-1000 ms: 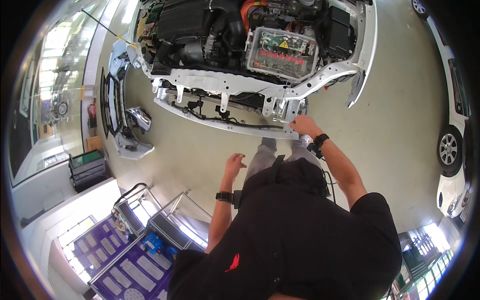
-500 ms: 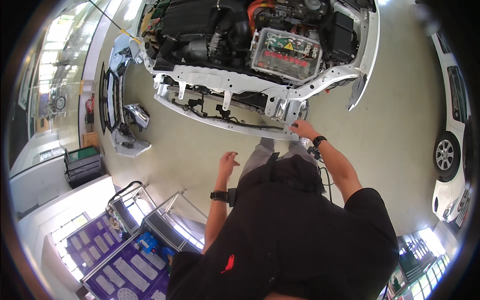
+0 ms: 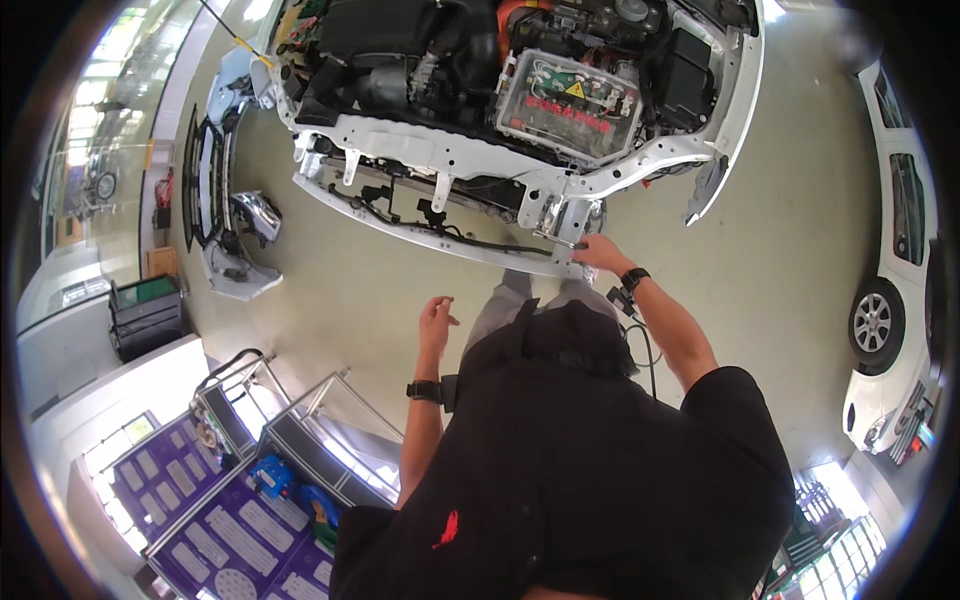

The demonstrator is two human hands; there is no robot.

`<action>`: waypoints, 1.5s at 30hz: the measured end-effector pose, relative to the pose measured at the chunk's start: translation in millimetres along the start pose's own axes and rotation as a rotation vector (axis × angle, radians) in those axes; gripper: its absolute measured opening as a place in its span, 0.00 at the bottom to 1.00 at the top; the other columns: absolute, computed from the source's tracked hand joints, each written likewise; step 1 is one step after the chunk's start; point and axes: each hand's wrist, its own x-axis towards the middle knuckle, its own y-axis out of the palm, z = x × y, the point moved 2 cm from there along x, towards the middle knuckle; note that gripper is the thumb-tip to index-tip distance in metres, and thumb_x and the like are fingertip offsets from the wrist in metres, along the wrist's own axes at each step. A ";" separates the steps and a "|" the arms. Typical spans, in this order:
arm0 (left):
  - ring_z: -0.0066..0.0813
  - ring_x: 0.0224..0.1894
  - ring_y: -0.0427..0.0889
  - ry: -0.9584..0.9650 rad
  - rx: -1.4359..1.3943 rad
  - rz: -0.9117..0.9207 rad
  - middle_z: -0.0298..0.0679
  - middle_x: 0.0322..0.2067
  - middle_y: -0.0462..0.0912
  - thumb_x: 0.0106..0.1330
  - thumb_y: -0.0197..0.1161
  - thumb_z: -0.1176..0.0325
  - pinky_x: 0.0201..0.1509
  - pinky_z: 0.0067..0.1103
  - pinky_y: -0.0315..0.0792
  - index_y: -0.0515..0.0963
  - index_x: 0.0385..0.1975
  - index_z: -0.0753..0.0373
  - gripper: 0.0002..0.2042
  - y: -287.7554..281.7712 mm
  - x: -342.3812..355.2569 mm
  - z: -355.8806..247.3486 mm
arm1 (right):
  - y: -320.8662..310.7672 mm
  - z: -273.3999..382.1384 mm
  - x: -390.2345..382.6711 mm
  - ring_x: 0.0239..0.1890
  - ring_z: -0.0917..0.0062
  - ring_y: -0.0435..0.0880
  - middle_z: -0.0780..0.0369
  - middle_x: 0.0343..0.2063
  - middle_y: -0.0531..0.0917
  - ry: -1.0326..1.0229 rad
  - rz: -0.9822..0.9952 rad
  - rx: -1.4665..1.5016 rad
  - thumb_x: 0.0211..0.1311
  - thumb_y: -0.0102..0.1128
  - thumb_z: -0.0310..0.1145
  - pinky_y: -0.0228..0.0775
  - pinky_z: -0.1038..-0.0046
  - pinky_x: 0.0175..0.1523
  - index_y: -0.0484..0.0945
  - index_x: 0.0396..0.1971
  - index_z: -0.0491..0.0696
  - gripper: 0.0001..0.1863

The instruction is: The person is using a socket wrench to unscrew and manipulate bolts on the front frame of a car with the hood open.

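Note:
My right hand [image 3: 602, 254] is at the right end of the white front crossbeam [image 3: 520, 262] of a car with its front uncovered. Its fingers are pinched together there, with a small dark spot at their tips; what they hold is too small to make out. My left hand [image 3: 436, 320] hangs free over the floor, left of my legs, fingers loosely bent and apart, with nothing in it. A dark cable [image 3: 490, 243] runs along the crossbeam. Above it lies the white upper frame panel [image 3: 400, 146], and behind that a clear-covered box [image 3: 570, 105] with a yellow warning triangle.
A removed bumper [image 3: 207, 190] and a headlamp [image 3: 258, 217] lie on the floor at left. Behind me at lower left stands a metal-framed cart [image 3: 300, 440] with purple panels. A white car [image 3: 900, 210] is parked at right. A cable [image 3: 652, 360] hangs by my right side.
The whole view has shifted slightly, so the car and floor things appear a little further left. My right hand stays at the crossbeam's end, and my left still hangs free.

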 end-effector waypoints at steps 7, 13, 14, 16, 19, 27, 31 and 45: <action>0.18 0.20 0.73 -0.025 -0.033 0.003 0.34 0.26 0.75 0.62 0.50 0.64 0.29 0.17 0.67 0.73 0.37 0.65 0.11 7.3 -6.2 11.9 | -29.9 39.3 -5.2 0.15 0.76 0.74 0.60 0.18 0.78 0.070 0.140 0.243 0.51 0.55 0.42 0.67 0.75 0.22 0.76 0.26 0.38 0.18; 0.18 0.19 0.73 -0.068 -0.014 0.019 0.34 0.26 0.75 0.62 0.50 0.64 0.28 0.16 0.66 0.73 0.38 0.64 0.11 19.2 -6.6 15.2 | -54.3 63.9 -9.1 0.14 0.77 0.73 0.61 0.15 0.75 0.093 0.165 0.186 0.49 0.56 0.44 0.68 0.76 0.19 0.75 0.25 0.36 0.21; 0.18 0.19 0.73 -0.053 -0.024 0.010 0.34 0.26 0.75 0.62 0.50 0.64 0.28 0.16 0.67 0.73 0.38 0.64 0.11 21.3 -5.3 13.8 | -59.6 68.6 -8.3 0.15 0.77 0.74 0.61 0.18 0.77 0.075 0.196 0.189 0.50 0.56 0.44 0.69 0.76 0.21 0.75 0.27 0.36 0.21; 0.19 0.19 0.74 -0.043 -0.024 0.010 0.34 0.25 0.75 0.62 0.50 0.64 0.28 0.16 0.67 0.73 0.38 0.64 0.11 24.5 -8.1 11.4 | -61.5 66.2 -2.7 0.17 0.77 0.74 0.61 0.20 0.78 0.073 0.226 0.198 0.51 0.56 0.44 0.71 0.76 0.24 0.75 0.30 0.36 0.22; 0.18 0.19 0.74 -0.062 -0.031 0.012 0.35 0.22 0.75 0.61 0.50 0.64 0.29 0.17 0.67 0.74 0.36 0.65 0.11 27.6 -8.3 6.8 | -58.2 60.8 -1.9 0.16 0.76 0.75 0.60 0.19 0.77 0.059 0.244 0.208 0.50 0.56 0.43 0.70 0.76 0.23 0.75 0.29 0.36 0.21; 0.19 0.20 0.75 -0.101 0.046 0.041 0.35 0.25 0.76 0.61 0.51 0.64 0.30 0.17 0.67 0.74 0.36 0.64 0.11 31.6 -15.6 10.7 | -26.2 13.4 -0.1 0.15 0.69 0.76 0.57 0.15 0.76 -0.033 0.027 0.052 0.45 0.57 0.41 0.68 0.70 0.23 0.75 0.26 0.38 0.19; 0.19 0.21 0.75 -0.125 0.054 0.049 0.35 0.26 0.76 0.61 0.51 0.64 0.29 0.18 0.67 0.74 0.36 0.64 0.11 33.7 -18.2 15.2 | -16.0 -4.0 0.9 0.26 0.66 0.79 0.54 0.25 0.79 -0.064 -0.008 0.045 0.46 0.57 0.43 0.69 0.69 0.34 0.75 0.32 0.41 0.20; 0.20 0.22 0.76 -0.107 0.227 0.073 0.34 0.20 0.74 0.60 0.51 0.64 0.27 0.16 0.66 0.74 0.35 0.65 0.12 35.4 -20.4 6.8 | 6.3 -19.9 -0.5 0.37 0.66 0.77 0.55 0.33 0.78 -0.172 -0.060 0.314 0.47 0.59 0.39 0.67 0.70 0.43 0.73 0.36 0.42 0.19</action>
